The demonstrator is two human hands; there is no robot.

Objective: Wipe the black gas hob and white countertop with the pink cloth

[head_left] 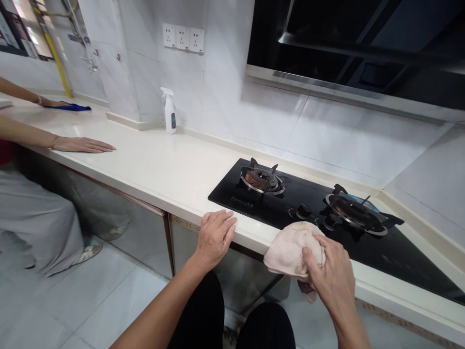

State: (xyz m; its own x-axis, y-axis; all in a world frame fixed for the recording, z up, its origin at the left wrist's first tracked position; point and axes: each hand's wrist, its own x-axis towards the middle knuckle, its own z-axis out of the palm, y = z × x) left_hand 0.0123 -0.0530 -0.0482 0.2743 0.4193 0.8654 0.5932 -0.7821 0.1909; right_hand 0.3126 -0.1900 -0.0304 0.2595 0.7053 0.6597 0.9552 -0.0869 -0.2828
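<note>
My right hand (331,271) grips a folded pale pink cloth (290,248), thumb on top. The cloth has brownish stains and hangs over the counter's front edge beside the hob's knobs; a darker corner dangles below. Nothing is in my left hand (215,238), which rests on the counter edge with its fingers laid over the top. Just beyond both hands lies the black glass gas hob (232,190). Its left burner (262,179) looks rusty brown, and its right burner (356,211) is dark. A blue flat item, partly hidden, lies behind the right burner.
A white spray bottle (169,112) stands against the wall on the pale countertop (156,165). At left, another person's one hand (84,144) lies flat on the counter, the other on a blue cloth (70,106). A range hood (348,93) overhangs the hob.
</note>
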